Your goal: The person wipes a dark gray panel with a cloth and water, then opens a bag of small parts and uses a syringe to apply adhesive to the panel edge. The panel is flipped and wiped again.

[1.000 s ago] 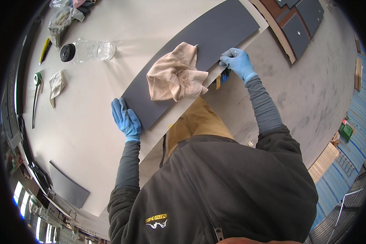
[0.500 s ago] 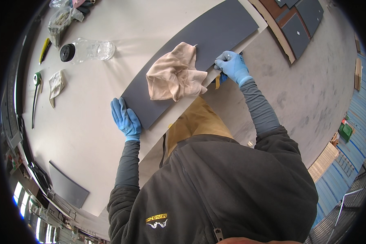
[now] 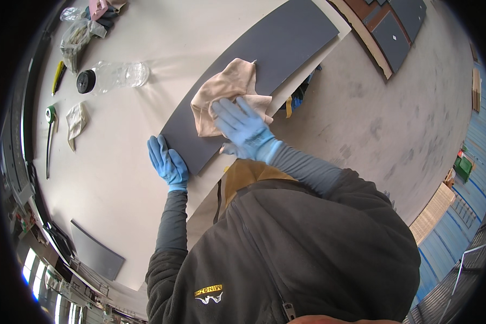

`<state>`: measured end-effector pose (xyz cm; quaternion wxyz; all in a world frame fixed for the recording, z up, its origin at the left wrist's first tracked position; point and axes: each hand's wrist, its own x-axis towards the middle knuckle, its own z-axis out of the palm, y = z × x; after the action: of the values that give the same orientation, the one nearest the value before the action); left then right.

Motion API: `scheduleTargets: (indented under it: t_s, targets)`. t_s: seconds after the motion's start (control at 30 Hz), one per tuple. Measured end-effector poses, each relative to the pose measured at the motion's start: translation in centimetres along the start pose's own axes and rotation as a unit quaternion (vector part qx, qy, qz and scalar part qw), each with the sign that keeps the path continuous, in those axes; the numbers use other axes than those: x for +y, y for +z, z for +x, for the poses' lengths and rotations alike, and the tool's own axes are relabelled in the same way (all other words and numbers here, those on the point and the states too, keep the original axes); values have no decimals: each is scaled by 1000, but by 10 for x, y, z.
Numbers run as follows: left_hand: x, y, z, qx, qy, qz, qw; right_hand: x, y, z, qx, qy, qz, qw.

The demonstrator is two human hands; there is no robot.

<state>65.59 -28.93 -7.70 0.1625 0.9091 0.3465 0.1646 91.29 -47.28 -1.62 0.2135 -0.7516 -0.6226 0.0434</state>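
A dark grey panel with one curved long edge lies slantwise on a pale worktable. On its middle rests a crumpled light pink cloth. My right hand, in a blue glove, is over the cloth's near part with fingers stretched and slightly spread; whether it presses on the cloth I cannot tell. Also gloved in blue, my left hand lies flat at the panel's near left corner, its fingers extended and its thumb side against the panel's end.
On the left of the worktable lie a clear bottle with a black cap, a yellow cutter, a tape measure and a pale rag. Another dark panel is lower left. Stacked panels stand at the upper right.
My right hand has left the panel's near edge and moved left onto the cloth, its pinched fingers now stretched out. My left hand has stayed at the panel's corner.
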Motion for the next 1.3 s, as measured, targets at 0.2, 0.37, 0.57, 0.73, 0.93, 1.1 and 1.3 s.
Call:
scheduleTargets:
  t_s: [0.2, 0.37, 0.57, 0.73, 0.93, 1.1, 1.3]
  targets:
    - [2, -2, -1, -3, -4, 3, 1000, 105, -14, 1, 7, 110, -63, 992]
    - [0, 1, -1, 1, -5, 9, 1000, 310, -81, 19, 91, 259, -290, 917]
    - [0, 0, 0, -4, 4, 7, 1000, 188, -32, -3, -86, 62, -585, 804]
    - [1, 0, 2, 2, 10, 7, 1000, 19, 4, -16, -105, -21, -12, 994]
    - [1, -2, -1, -2, 1, 6, 1000, 190, -46, 3, 104, 172, -47, 978]
    - [3, -2, 1, 2, 5, 5, 1000, 225, -80, 10, 117, 109, -71, 985]
    - [3, -1, 0, 0, 2, 15, 1000, 178, -95, -5, 121, 230, -141, 955]
